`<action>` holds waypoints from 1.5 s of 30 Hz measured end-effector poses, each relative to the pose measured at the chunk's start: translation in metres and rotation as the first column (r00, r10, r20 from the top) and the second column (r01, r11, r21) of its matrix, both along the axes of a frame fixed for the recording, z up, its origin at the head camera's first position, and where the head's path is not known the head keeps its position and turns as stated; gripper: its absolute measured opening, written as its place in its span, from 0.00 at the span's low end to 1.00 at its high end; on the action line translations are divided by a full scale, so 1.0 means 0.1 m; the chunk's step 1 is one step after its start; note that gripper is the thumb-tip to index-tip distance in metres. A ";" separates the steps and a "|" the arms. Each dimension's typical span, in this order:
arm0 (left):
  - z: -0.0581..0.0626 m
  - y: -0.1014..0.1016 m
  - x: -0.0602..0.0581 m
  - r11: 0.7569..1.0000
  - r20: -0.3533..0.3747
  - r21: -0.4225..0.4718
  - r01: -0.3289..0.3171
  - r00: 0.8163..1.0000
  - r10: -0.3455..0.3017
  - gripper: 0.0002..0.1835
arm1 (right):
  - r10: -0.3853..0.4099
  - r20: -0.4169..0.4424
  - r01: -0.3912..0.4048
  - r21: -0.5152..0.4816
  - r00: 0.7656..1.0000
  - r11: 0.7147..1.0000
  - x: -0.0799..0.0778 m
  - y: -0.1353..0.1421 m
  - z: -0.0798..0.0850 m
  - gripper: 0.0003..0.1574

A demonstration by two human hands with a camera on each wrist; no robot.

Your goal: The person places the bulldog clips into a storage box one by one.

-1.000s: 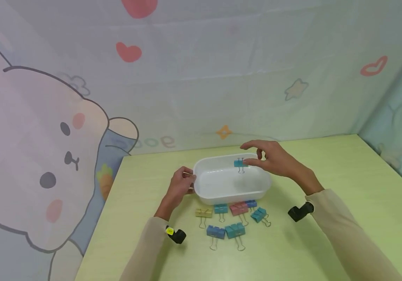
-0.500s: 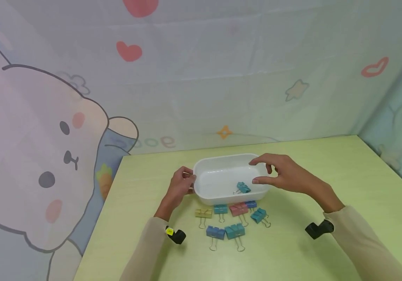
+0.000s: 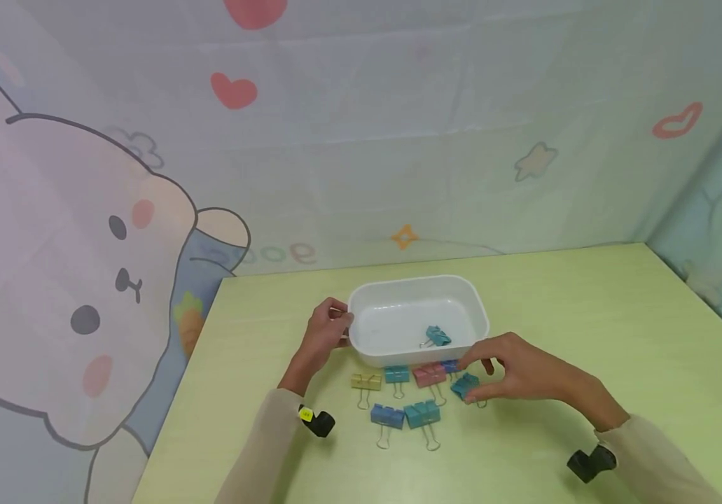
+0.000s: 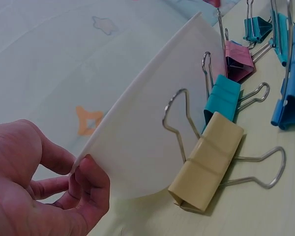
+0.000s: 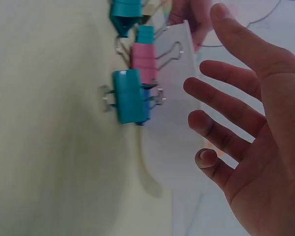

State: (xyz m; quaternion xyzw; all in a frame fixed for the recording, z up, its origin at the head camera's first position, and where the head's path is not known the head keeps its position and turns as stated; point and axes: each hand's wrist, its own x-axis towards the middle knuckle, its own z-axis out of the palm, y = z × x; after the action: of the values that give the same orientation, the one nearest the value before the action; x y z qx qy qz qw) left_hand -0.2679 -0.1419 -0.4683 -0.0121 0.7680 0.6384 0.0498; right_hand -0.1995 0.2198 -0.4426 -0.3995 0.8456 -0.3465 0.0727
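Observation:
My left hand (image 3: pixel 325 327) pinches the left rim of a white oval plastic tray (image 3: pixel 373 355); the left wrist view shows thumb and curled fingers (image 4: pixel 91 184) on the rim. Inside the tray, near its front right, lies a teal binder clip (image 3: pixel 438 336). Beyond the tray's front right corner, my right hand (image 3: pixel 524 367) hovers with thumb and fingers spread at another teal binder clip (image 3: pixel 463 386). That clip (image 5: pixel 129 96) stands apart from the fingers in the right wrist view. A blue binder clip (image 3: pixel 451 366) is partly hidden behind the right fingertips.
In front of the tray sit a yellow binder clip (image 3: pixel 365 381), a small teal one (image 3: pixel 396 374) and a pink one (image 3: pixel 430 374). Nearer me are a blue clip (image 3: pixel 387 416) and a large teal clip (image 3: pixel 422 413). A printed cloth (image 3: pixel 361 154) hangs behind the table (image 3: pixel 587 315).
My right hand let a teal binder clip drop into the tray, then moved back toward me and down to the teal clip at the front right. The left hand stayed on the rim.

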 end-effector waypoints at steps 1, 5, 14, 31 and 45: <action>0.00 0.00 0.00 1.000 0.000 0.000 0.001 1.000 -0.001 0.13 | 0.003 0.015 -0.003 0.010 1.000 1.000 0.01 0.00 -0.04 0.24; 0.01 0.00 0.01 1.000 0.003 -0.004 0.003 1.000 -0.003 0.11 | 0.010 0.014 -0.010 0.048 1.000 0.999 0.03 0.02 -0.15 0.24; 0.02 0.01 0.01 1.000 0.011 -0.007 0.007 1.000 -0.007 0.11 | 0.013 -0.043 -0.009 0.082 0.999 0.997 0.01 0.07 -0.34 0.16; 0.02 0.04 0.02 1.000 0.005 -0.011 0.011 1.000 -0.011 0.10 | 0.014 -0.165 -0.007 0.043 0.986 0.999 0.02 0.07 -0.43 0.19; 0.01 0.05 0.02 1.000 0.008 -0.009 0.016 1.000 -0.016 0.09 | 0.065 -0.337 -0.064 0.014 0.939 0.998 -0.02 0.05 0.17 0.18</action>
State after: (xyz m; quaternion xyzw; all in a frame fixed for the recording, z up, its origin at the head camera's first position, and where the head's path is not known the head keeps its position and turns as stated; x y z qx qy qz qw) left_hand -0.2664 -0.1372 -0.4670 -0.0086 0.7707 0.6345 0.0578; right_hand -0.2011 0.2246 -0.4255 -0.4801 0.8327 -0.2691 -0.0610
